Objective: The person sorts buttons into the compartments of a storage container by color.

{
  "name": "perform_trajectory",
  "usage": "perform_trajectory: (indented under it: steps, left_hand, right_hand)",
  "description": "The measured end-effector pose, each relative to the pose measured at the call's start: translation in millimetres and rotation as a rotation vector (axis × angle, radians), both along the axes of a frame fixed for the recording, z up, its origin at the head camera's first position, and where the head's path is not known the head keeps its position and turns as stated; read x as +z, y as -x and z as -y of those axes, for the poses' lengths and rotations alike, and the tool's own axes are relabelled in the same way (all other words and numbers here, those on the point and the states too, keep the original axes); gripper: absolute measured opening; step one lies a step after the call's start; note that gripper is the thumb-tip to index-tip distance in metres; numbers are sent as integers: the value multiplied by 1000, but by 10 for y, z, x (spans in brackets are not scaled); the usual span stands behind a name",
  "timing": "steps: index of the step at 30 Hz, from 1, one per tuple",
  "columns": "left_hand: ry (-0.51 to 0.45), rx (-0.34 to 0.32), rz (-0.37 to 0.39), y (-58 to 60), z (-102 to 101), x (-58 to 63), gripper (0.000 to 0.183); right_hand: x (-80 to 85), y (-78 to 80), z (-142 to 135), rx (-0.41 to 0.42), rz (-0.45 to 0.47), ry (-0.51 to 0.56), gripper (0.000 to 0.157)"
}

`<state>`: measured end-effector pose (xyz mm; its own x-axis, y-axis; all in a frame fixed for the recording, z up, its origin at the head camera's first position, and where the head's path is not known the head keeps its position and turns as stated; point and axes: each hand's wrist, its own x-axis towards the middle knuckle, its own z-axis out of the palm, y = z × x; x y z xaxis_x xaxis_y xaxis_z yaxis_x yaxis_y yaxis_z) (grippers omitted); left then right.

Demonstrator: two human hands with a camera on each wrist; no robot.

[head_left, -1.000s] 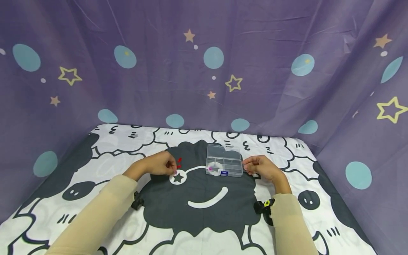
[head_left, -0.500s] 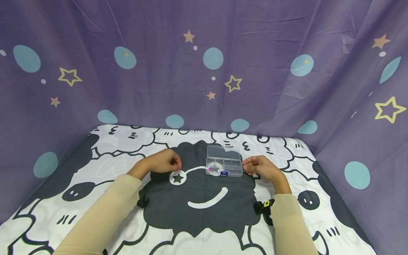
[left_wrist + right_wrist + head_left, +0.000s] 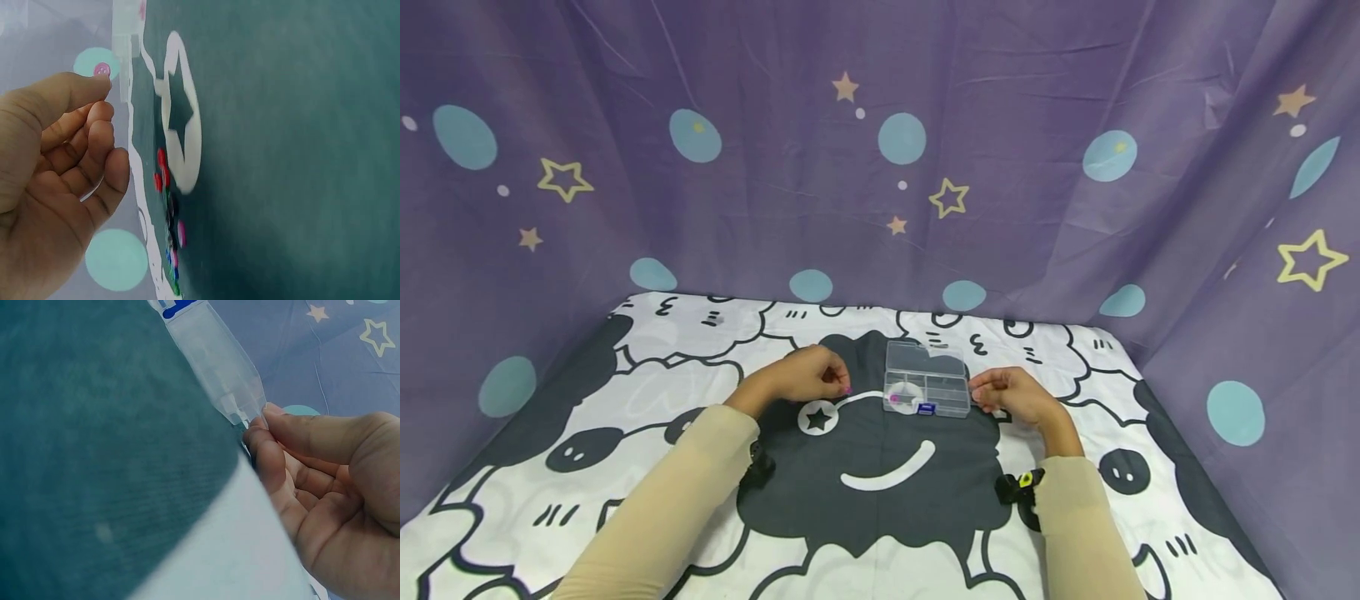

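A small pink button [image 3: 102, 69] with several holes is pinched between the thumb and finger of my left hand [image 3: 808, 373]. This hand hovers over the dark part of the cloth, left of a clear plastic compartment box [image 3: 951, 404]. The box lies with its lid [image 3: 913, 358] raised at the back and a blue latch [image 3: 927, 409] in front. One pink piece [image 3: 893, 399] shows in its front left compartment. My right hand [image 3: 1011, 392] grips the box's right edge with thumb and fingertips, seen closely in the right wrist view.
Several small red, green, blue, black and pink pieces [image 3: 181, 234] lie on the cloth in the left wrist view; my left hand and arm cover that spot in the head view. The printed cloth [image 3: 880, 517] ends at a purple curtain [image 3: 880, 233].
My left hand has moved right toward the box, carrying the pink button. The red pieces seen beside it a second ago are now covered. My right hand and the box stay put.
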<state>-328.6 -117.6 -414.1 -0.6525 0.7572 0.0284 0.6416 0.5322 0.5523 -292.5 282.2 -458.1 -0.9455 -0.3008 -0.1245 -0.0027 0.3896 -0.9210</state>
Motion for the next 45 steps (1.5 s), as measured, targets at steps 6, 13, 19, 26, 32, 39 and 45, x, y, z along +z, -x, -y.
perform_trajectory:
  steps: [6, 13, 19, 26, 32, 39, 45]
  left_hand:
    - [-26, -20, 11, 24, -127, -43, 9]
    - [-60, -25, -27, 51, -264, -90, 8]
    - [-101, -42, -16, 44, -386, -126, 9]
    - [-122, -55, 0, 16, -529, -117, 9]
    - [-112, -30, -2, 14, -600, -140, 8]
    - [-107, 14, -7, 9, -624, -144, 7]
    - [-87, 35, -10, 17, -623, -151, 8]
  right_hand:
    - [25, -6, 5, -3, -5, -11, 27]
    - [40, -8, 11, -7, 1, -12, 28]
    - [8, -1, -1, -11, 7, -8, 27]
    - [-4, -2, 9, -3, 0, -1, 26]
    - [16, -9, 18, 6, -1, -2, 27]
    - [32, -26, 22, 1, -1, -16, 27]
    - [33, -30, 22, -3, -6, -13, 28]
